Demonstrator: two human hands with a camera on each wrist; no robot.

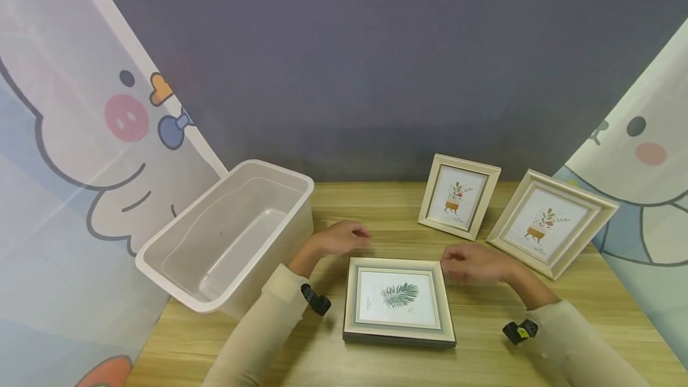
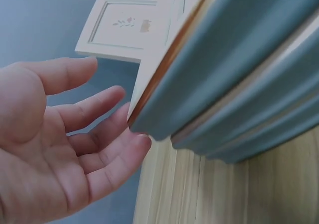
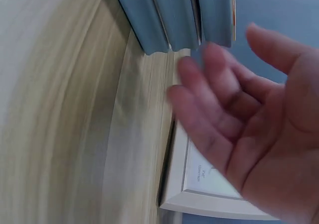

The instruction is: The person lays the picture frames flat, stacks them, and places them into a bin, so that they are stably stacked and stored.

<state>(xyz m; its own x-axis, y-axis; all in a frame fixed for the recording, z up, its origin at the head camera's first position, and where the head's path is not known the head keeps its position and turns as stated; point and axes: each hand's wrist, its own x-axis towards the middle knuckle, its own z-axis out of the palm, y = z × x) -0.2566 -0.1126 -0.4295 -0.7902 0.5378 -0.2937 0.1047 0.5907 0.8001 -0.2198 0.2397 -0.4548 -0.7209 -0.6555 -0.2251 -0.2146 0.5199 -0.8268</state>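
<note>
Head view: my left hand and right hand hover, fingers loosely spread and holding nothing, at the far corners of the leaf picture frame lying flat on the counter.

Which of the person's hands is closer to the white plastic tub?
Left. The left hand hovers just right of the tub; the right hand is farther off, beyond the leaf picture frame.

A plain grey-blue wall stands behind a wooden table with light grain. On both sides hang pale curtains with cartoon animals, the left curtain and the right curtain. The light is soft and even.
</note>
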